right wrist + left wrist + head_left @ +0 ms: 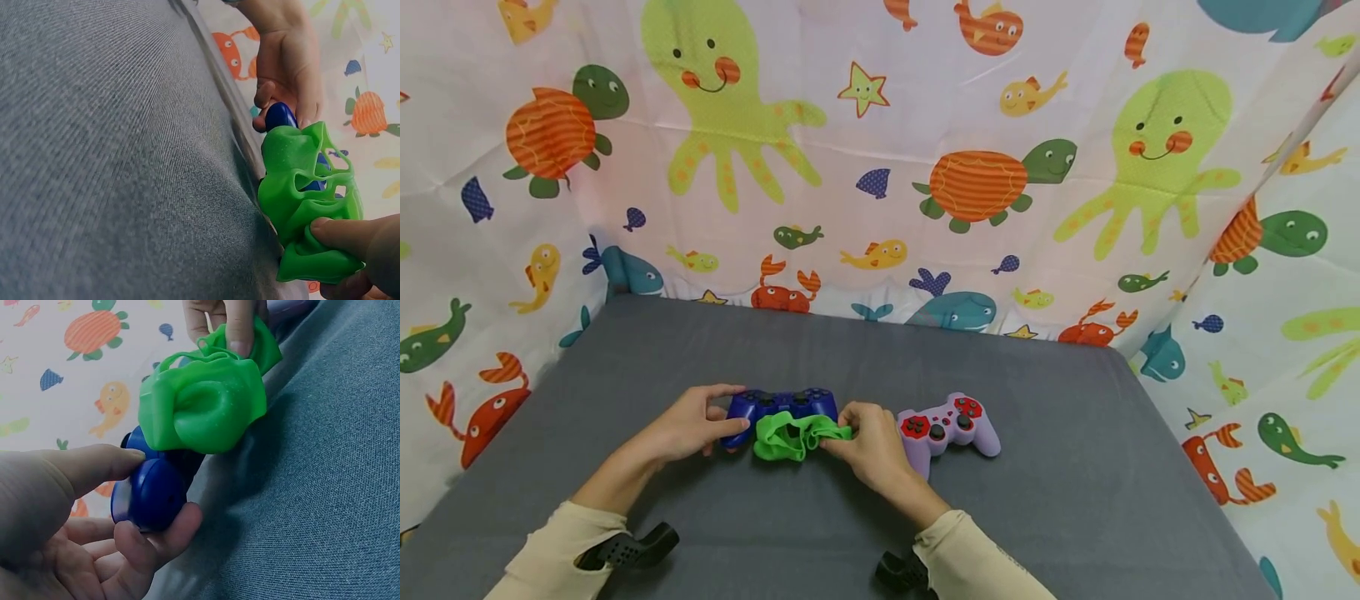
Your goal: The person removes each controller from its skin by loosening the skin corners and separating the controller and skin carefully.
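Note:
My left hand (pixel 688 423) grips the left handle of a blue game controller (pixel 778 403); in the left wrist view the thumb and fingertips pinch the rounded blue handle (pixel 156 497). A bright green silicone controller sleeve (pixel 781 439) hangs crumpled along the near side of that controller and hides part of it. The right hand (pixel 874 446) pinches the sleeve's right end between thumb and fingers. Cut-out openings of the green sleeve (pixel 284 200) show in the right wrist view, with blue visible through them. The controller's right handle is hidden.
Just right of my right hand lies a lilac controller (pixel 951 423) with red button areas. A grey cloth (pixel 1075 500) covers the table. Behind and at both sides hangs a white curtain (pixel 842 225) printed with sea animals.

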### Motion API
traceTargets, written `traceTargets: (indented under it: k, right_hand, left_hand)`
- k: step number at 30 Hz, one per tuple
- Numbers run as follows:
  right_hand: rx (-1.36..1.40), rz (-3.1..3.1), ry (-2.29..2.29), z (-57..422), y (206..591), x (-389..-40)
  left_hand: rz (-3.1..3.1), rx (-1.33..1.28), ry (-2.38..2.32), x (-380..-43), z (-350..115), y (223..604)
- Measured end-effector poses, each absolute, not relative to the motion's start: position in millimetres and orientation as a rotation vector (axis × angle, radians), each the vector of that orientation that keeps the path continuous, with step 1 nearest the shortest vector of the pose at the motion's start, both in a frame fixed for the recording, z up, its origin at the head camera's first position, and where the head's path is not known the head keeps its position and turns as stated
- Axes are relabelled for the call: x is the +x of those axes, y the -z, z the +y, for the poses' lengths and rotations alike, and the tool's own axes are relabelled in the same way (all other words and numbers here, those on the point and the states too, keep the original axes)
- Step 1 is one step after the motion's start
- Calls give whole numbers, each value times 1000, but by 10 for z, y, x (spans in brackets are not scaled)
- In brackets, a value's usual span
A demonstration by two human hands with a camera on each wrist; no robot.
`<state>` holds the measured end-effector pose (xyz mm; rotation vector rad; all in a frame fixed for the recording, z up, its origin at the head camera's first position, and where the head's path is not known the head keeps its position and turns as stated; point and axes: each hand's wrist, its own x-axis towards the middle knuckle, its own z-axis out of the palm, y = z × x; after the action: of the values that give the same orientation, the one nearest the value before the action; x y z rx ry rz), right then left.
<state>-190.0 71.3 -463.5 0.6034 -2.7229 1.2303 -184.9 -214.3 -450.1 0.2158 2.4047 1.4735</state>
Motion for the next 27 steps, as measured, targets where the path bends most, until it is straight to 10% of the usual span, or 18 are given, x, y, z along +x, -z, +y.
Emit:
traceTargets:
  k: [27]
  right_hand:
    - [806,-2915,-1313,833,4537,-2001]
  left_hand:
    - [2161,113,-1721,-1909,-2289,4543]
